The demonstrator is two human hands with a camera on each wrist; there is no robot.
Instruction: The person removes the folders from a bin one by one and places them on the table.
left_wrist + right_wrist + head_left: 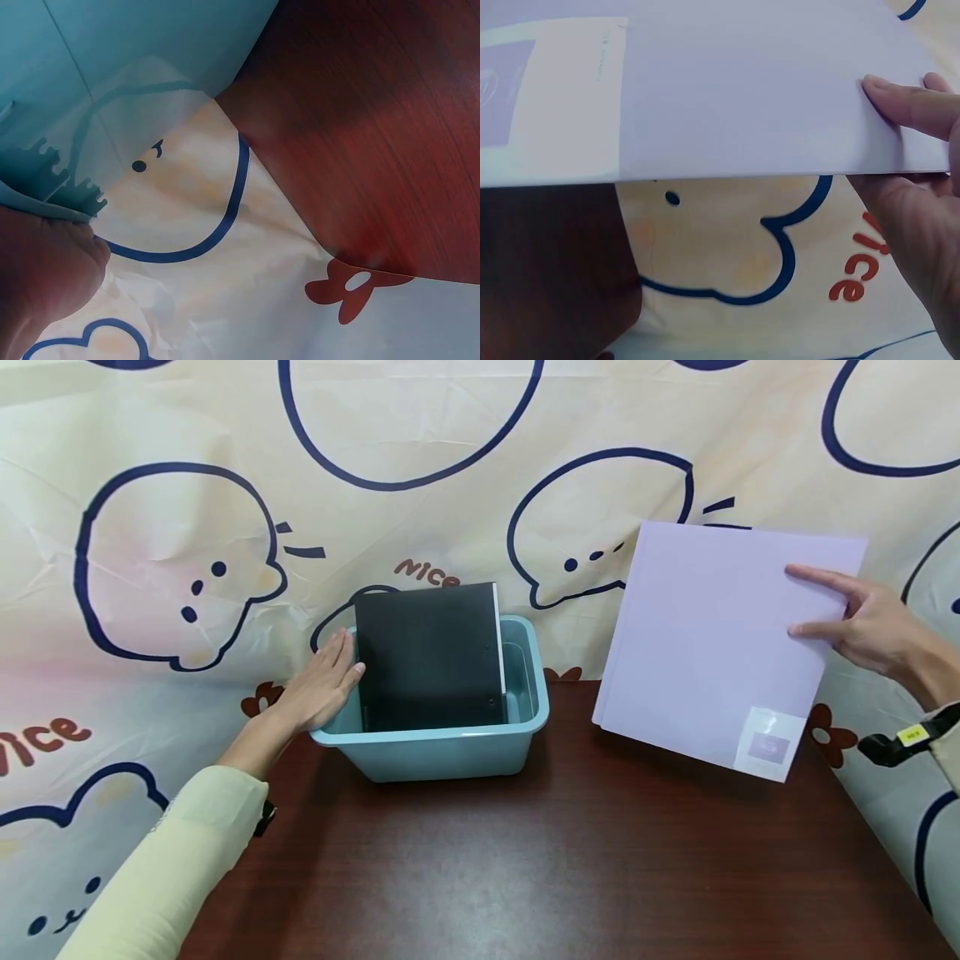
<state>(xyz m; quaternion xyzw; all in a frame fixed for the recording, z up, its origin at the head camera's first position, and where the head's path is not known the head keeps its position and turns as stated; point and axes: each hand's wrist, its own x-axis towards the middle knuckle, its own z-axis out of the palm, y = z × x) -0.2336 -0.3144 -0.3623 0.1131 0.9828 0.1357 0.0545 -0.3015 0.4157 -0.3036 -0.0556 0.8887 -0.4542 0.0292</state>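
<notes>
A light blue plastic basin (442,756) stands on the table, and a black folder (431,660) with a pale right edge leans upright inside it. My left hand (318,685) rests on the basin's left rim with its fingers extended, the thumb close to the folder. In the left wrist view only part of that hand (49,270) shows, at the rim. To the right, my right hand (873,618) pinches a lilac folder (720,635) by its right edge, thumb and finger on the front. A clear pocket with a label (768,745) is at the folder's lower right corner.
The dark brown wooden table (480,877) extends in front of the basin. Behind and at both sides hangs a pale cloth (420,535) with cartoon outlines. The lilac folder is held up above the table's right part.
</notes>
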